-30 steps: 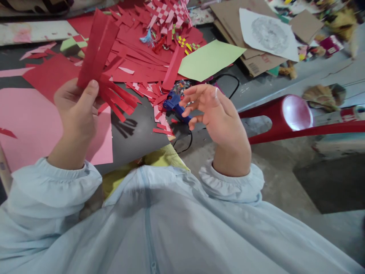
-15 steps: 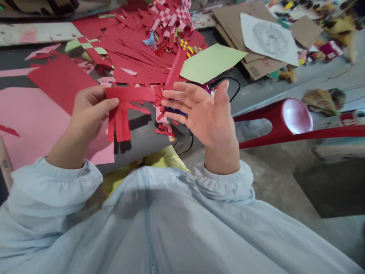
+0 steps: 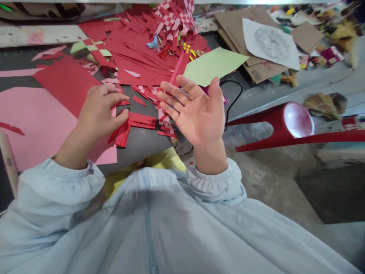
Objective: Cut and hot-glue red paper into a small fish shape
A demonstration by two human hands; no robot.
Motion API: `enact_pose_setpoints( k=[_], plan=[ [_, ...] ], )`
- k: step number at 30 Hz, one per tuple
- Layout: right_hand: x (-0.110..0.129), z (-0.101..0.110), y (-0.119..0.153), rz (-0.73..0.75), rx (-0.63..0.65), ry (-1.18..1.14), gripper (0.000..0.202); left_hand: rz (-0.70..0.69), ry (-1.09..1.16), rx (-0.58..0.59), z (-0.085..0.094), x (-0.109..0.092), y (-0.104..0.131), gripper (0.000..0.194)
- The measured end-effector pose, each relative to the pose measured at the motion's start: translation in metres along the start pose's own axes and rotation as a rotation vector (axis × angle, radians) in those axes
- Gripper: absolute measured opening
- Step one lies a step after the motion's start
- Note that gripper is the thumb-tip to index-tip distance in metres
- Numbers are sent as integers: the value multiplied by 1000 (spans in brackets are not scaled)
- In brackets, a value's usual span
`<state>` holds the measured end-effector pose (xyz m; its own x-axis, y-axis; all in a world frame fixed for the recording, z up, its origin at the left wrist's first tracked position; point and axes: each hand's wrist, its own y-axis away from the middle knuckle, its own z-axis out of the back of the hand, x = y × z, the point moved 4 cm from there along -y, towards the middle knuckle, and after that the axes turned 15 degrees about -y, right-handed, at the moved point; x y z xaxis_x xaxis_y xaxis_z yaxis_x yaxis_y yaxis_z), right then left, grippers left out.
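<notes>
My left hand (image 3: 99, 110) hovers over the table's near edge, thumb and fingers apart. Just beyond its fingertips lie red paper strips (image 3: 134, 122), some pointing right and others hanging toward me in a corner shape. Part of them is hidden behind the thumb. My right hand (image 3: 198, 112) is raised with the palm turned up and the fingers spread, holding nothing. Past its fingers are small pink and red paper scraps (image 3: 164, 118). A pale green sheet (image 3: 213, 66) lies behind the right hand.
Pink paper (image 3: 34, 121) and a red sheet (image 3: 67, 82) cover the left. Cut red paper (image 3: 137, 57) and checkered woven pieces (image 3: 173, 17) pile up at the back. Flattened cardboard (image 3: 259, 70) carries a printed sheet (image 3: 270, 42). A red, lit object (image 3: 273, 125) juts in from the right.
My left hand has let go of the red paper strips, which now rest on the table. Its fingers have opened. My right hand has shifted slightly left, still open.
</notes>
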<state>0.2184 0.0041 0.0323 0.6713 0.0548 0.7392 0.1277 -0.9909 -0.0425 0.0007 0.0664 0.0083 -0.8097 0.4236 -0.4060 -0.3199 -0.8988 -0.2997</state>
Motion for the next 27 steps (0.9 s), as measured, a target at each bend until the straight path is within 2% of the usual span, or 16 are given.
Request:
enact_pose_setpoints(
  k=[2, 3, 6, 8, 11, 14, 17, 21, 27],
  plan=[
    [-2, -5, -3, 19, 2, 17, 48, -77, 127, -95, -1, -5, 1, 17],
    [-4, -8, -5, 29, -3, 29, 48, -122, 185, -77, -3, -11, 3, 16],
    [-9, -19, -10, 48, 14, 59, 48, -151, 392, 66, -4, -30, 12, 17],
    [-13, -27, -12, 51, 47, 49, 48, -130, 466, 224, -5, -41, 18, 23],
    [-21, -39, -15, 40, 65, 55, 48, -100, 529, 316, -5, -49, 22, 21],
    [-28, -46, -17, 46, 59, 60, 52, -108, 568, 346, -6, -51, 23, 17],
    [-31, -47, -18, 53, 29, 84, 56, -115, 587, 306, -6, -51, 23, 16],
    [-30, -42, -18, 47, -1, 133, 55, -49, 661, 209, -1, -47, 23, 21],
    [-36, -31, -20, 25, 3, -14, 45, -3, 940, -62, 12, -36, 19, 21]
  ],
)
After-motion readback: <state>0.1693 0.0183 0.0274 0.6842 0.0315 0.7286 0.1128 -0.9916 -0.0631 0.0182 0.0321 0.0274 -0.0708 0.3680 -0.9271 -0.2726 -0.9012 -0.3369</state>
